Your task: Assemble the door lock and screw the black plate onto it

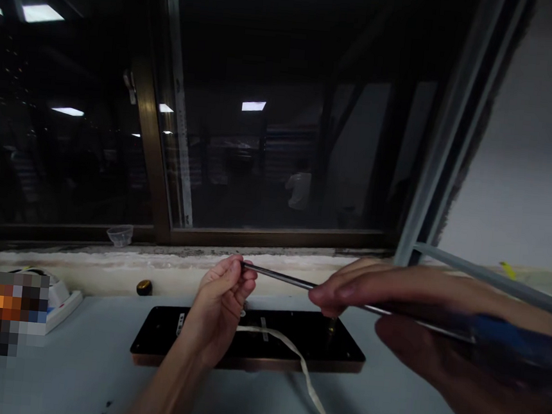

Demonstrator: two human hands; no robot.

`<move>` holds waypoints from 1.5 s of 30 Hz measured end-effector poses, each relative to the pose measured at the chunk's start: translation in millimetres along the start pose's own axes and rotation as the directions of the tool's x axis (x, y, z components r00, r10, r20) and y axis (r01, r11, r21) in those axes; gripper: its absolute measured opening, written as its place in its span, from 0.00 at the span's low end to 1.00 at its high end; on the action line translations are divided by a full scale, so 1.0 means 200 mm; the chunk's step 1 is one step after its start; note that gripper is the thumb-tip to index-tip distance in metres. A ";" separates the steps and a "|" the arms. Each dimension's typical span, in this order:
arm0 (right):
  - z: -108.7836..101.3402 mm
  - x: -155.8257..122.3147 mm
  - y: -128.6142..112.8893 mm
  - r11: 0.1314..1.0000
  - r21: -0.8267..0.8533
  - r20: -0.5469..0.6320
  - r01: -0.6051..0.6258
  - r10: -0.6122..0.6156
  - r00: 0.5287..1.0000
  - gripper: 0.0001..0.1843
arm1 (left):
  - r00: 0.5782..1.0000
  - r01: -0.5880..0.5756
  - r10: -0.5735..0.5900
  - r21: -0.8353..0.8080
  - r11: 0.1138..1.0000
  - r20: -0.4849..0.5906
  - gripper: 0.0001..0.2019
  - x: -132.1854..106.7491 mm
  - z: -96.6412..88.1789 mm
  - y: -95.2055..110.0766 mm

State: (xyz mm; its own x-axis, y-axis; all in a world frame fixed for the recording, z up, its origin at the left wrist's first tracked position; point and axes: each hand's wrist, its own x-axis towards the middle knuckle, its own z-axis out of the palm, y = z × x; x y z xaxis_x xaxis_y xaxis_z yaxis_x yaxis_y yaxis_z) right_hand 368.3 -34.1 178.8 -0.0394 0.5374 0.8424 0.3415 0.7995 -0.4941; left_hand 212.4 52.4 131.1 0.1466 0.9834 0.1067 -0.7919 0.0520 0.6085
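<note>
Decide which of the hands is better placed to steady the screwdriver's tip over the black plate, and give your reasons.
Left. The left hand already pinches the screwdriver at its tip, directly above the black plate. The right hand grips far back near the blue handle.

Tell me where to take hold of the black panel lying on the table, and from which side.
Grip the black panel by its bare left end, coming in from the left. It lies flat and long; the left hand, white ribbon cable and screwdriver crowd its middle and right.

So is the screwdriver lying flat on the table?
No, the screwdriver is held up above the black panel by the right hand, its tip pinched in the left hand.
</note>
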 end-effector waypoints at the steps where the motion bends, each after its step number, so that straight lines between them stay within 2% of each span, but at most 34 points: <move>1: 0.00 0.00 0.00 1.000 0.012 0.034 0.022 -0.022 0.999 0.07 | 1.000 0.012 -0.012 0.005 1.000 -0.006 0.05 0.00 0.00 0.00; 5: -0.02 0.02 0.06 0.999 0.001 0.161 0.035 -0.035 0.986 0.06 | 0.998 0.058 -0.058 0.060 0.997 -0.003 0.02 -0.01 -0.02 -0.05; 8: -0.03 0.03 0.11 0.997 -0.039 0.058 -0.070 0.073 0.996 0.05 | 0.994 0.095 -0.105 0.199 0.975 0.042 0.06 -0.03 -0.03 -0.13; 10: -0.04 0.05 0.14 0.985 -0.050 0.011 -0.166 0.167 0.986 0.07 | 0.988 0.093 -0.134 0.403 0.911 0.075 0.11 -0.04 -0.04 -0.18; 11: -0.04 0.06 0.15 0.976 -0.052 0.016 -0.213 0.214 0.977 0.09 | 0.986 0.054 -0.131 0.539 0.840 0.105 0.13 -0.04 -0.04 -0.19; 13: -0.04 0.07 0.19 0.956 -0.029 0.066 -0.294 0.295 0.953 0.13 | 0.970 -0.129 -0.087 0.788 0.602 0.225 0.15 -0.03 -0.06 -0.19; 15: -0.03 0.08 0.21 0.920 0.031 0.138 -0.390 0.382 0.914 0.15 | 0.926 -0.332 -0.063 0.882 0.335 0.373 0.16 0.00 -0.10 -0.17; 17: -0.01 0.09 0.24 0.870 0.076 0.223 -0.487 0.461 0.859 0.16 | 0.878 -0.439 -0.131 0.883 0.164 0.460 0.16 0.03 -0.14 -0.13; 19: 0.01 0.09 0.26 0.827 0.083 0.294 -0.556 0.513 0.807 0.16 | 0.834 -0.481 -0.276 0.874 0.063 0.478 0.15 0.06 -0.19 -0.09; 21: 0.03 0.09 0.28 0.810 0.068 0.337 -0.582 0.530 0.778 0.16 | 0.785 -0.530 -0.384 0.848 -0.008 0.486 0.13 0.08 -0.23 -0.07; 23: 0.04 0.09 0.29 0.811 0.051 0.355 -0.582 0.530 0.770 0.15 | 0.746 -0.580 -0.429 0.814 -0.040 0.510 0.10 0.08 -0.25 -0.08; 25: 0.06 0.09 0.30 0.813 0.037 0.364 -0.581 0.530 0.766 0.15 | 0.732 -0.610 -0.425 0.790 -0.062 0.532 0.08 0.09 -0.25 -0.09; 26: 0.06 0.09 0.30 0.812 0.032 0.365 -0.583 0.533 0.763 0.16 | 0.741 -0.611 -0.406 0.788 -0.078 0.535 0.08 0.09 -0.25 -0.11; 28: 0.06 0.08 0.30 0.811 0.025 0.361 -0.584 0.537 0.762 0.16 | 0.794 -0.575 -0.315 0.811 -0.109 0.521 0.08 0.10 -0.26 -0.13; 30: 0.06 0.08 0.29 0.817 0.027 0.354 -0.577 0.532 0.769 0.16 | 0.871 -0.485 -0.158 0.866 -0.119 0.466 0.09 0.11 -0.26 -0.16; 32: 0.05 0.08 0.27 0.828 0.040 0.344 -0.559 0.514 0.786 0.16 | 0.927 -0.370 0.016 0.921 -0.122 0.374 0.10 0.13 -0.26 -0.17; 34: 0.05 0.08 0.25 0.839 0.052 0.326 -0.542 0.499 0.803 0.16 | 0.942 -0.277 0.152 0.949 -0.152 0.299 0.11 0.15 -0.27 -0.19; 37: 0.05 0.09 0.24 0.848 0.049 0.306 -0.527 0.490 0.816 0.16 | 0.925 -0.209 0.273 0.953 -0.218 0.265 0.13 0.16 -0.27 -0.21; 40: 0.06 0.08 0.25 0.845 0.017 0.319 -0.534 0.502 0.804 0.15 | 0.935 -0.161 0.263 0.945 -0.284 0.238 0.13 0.17 -0.28 -0.24; 43: 0.07 0.07 0.29 0.830 -0.031 0.354 -0.557 0.530 0.770 0.15 | 0.977 -0.118 0.115 0.901 -0.419 0.181 0.15 0.16 -0.29 -0.25; 45: 0.08 0.07 0.32 0.821 -0.057 0.389 -0.567 0.542 0.745 0.14 | 0.988 -0.125 0.022 0.864 -0.488 0.155 0.17 0.16 -0.30 -0.25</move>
State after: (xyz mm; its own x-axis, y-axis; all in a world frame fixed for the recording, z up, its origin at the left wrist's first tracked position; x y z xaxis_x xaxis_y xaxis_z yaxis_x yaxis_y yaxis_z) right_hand 373.5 28.3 155.6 -0.2092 0.9379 0.2767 0.3564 0.3366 -0.8716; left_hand 221.0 91.2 58.1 0.2195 0.9455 0.2406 0.8803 -0.2983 0.3689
